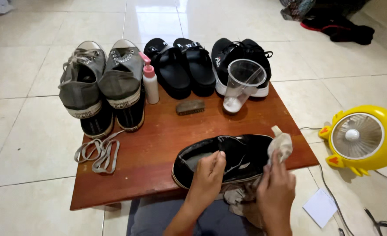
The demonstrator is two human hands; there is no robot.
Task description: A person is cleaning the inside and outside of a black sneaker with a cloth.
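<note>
- Right now I am looking down at a black shoe [228, 155] lying on its side at the near edge of a low wooden table [158, 144], its opening facing me and its pale insole showing inside.
- My left hand [207, 175] is gripping the shoe's near rim, fingers curled together over the edge and pinching it.
- My right hand [275, 192] is holding a greyish cloth [281, 144], fingers closed around it, and the cloth is pressing against the toe end of the shoe.
- More cloth is bunching below the shoe, between my two hands, over my lap.
- The shoe is looking dull black, with a thin light line running round the sole and a scuffed, worn collar.
- Farther back on the table I am seeing a small brush [190, 107] lying flat, well apart from the shoe.
- A clear plastic cup [242, 85] is leaning just behind it to the right, with some white stuff at its bottom.
- A white bottle [149, 83] with a pink pump is standing beside a pair of grey sneakers [101, 83] stacked on black ones at the left.
- Loose grey laces [99, 150] are trailing over the table's left edge.
- Black sandals [180, 61] and black trainers [241, 57] are sitting along the far edge.
- A yellow fan [364, 137] is standing on the tiled floor to the right.
</note>
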